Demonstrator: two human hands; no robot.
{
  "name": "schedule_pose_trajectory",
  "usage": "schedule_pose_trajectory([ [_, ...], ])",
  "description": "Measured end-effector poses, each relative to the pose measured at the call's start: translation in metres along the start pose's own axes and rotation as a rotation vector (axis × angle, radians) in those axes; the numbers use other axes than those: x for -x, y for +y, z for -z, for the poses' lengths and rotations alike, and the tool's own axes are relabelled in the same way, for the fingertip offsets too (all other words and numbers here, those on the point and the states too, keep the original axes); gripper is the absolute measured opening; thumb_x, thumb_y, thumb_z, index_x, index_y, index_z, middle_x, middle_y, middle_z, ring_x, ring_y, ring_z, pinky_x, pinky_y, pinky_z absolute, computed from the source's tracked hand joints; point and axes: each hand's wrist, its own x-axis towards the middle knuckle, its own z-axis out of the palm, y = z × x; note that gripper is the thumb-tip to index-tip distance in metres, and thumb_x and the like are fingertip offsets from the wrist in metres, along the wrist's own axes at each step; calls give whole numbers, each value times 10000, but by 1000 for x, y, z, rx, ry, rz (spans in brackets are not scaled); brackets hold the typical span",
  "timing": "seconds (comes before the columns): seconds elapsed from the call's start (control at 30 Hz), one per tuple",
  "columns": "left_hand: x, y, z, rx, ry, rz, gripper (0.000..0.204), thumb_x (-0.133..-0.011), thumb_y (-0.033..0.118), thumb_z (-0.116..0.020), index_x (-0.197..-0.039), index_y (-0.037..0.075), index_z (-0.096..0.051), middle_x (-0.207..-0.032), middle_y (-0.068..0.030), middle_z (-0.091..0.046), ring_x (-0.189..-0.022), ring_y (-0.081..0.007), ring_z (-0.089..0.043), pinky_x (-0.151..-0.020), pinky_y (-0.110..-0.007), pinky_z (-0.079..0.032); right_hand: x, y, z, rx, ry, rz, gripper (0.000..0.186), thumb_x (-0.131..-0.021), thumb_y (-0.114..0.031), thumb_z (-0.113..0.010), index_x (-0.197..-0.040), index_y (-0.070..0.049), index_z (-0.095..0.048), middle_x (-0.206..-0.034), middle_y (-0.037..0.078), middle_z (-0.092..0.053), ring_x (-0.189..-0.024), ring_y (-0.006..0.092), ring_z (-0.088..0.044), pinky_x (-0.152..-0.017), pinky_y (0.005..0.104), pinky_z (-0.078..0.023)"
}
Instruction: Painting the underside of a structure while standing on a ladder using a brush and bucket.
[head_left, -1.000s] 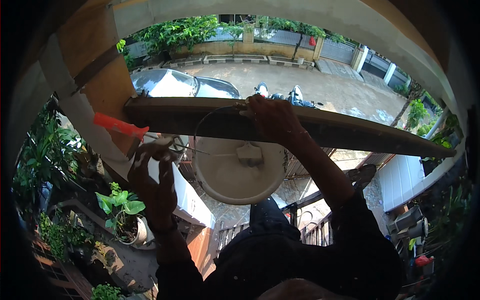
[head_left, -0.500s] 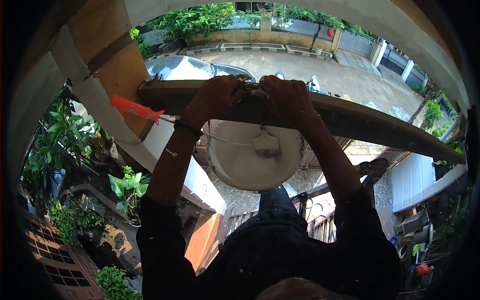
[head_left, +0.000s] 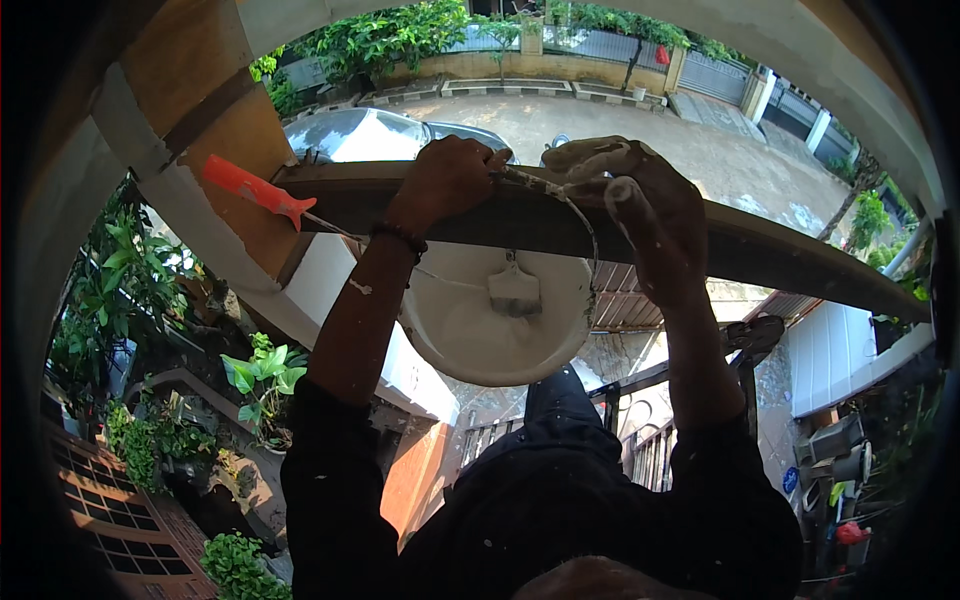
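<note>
Head cam, looking straight down past both arms: left hand (head_left: 450, 180) is curled shut around the end of the bucket's handle (head_left: 596, 245), right up at the top edge of a long beam (head_left: 790, 245). Right hand (head_left: 655, 215) is opened out, thumb apart from the fingers, right by the wire; can't tell if it's touching. Beam runs crosswise under both hands, pale along the top, dark on the face. Bucket (head_left: 490, 365) is below the fingers, whitish inside, partly hidden by the beam, with a flat tool (head_left: 515, 290) in it. Left of the left fingers there's a red grip (head_left: 255, 192) in front of a tan post (head_left: 235, 135), its rod going behind the wrist. Past the fingertips: parked car (head_left: 365, 135), sunny road (head_left: 735, 170), bushes (head_left: 380, 50). Nearer the body than the fingers, a dark railing (head_left: 635, 384); white panel (head_left: 830, 350) off to their right, leafy plant (head_left: 265, 378) down to their left.
</note>
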Motion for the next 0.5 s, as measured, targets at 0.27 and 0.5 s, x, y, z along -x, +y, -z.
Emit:
schedule_pose_trajectory([
  [0.27,-1,-8,-10,-34,128,-10,474,-1001,442,-494,-914,66,-769,-811,-227,-703,-824,-391,-696,-821,-481,-552,44,-65,-5,-869,-202,45,314,-889,-293,-741,-1064,-57,-630,-981,157,-609,-879,223,-596,-759,374,-474],
  [0.5,0,-17,-15,-110,157,-48,423,-989,403,-500,-920,88,-774,-848,-218,-707,-830,-386,-685,-827,-481,-541,80,-116,-8,-928,-187,-125,70,-913,-144,-700,-877,-113,-649,-690,39,-609,-555,141,-547,-596,336,-395],
])
